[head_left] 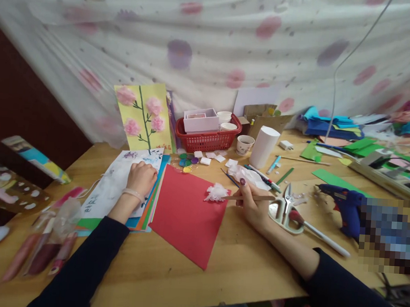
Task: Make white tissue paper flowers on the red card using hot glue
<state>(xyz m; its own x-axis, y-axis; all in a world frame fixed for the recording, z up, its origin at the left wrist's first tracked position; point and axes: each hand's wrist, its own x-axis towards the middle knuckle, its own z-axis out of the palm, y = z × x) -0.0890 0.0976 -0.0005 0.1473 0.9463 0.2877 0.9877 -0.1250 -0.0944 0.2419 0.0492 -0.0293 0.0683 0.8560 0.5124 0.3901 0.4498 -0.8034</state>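
Observation:
A red sheet of paper lies on the wooden table, with a crinkled pale pink paper flower near its upper right corner. My right hand is closed around a thin brown stick, whose left end meets the flower. On the left, my left hand rests with its fingers curled on a white sheet with ink painting, on top of a stack of coloured paper. What the curled fingers may hold is hidden.
Scissors and a blue glue gun lie at the right. Behind stand a red basket, a paper cup, a white roll and a yellow flower picture. Wrapped tubes lie at the left.

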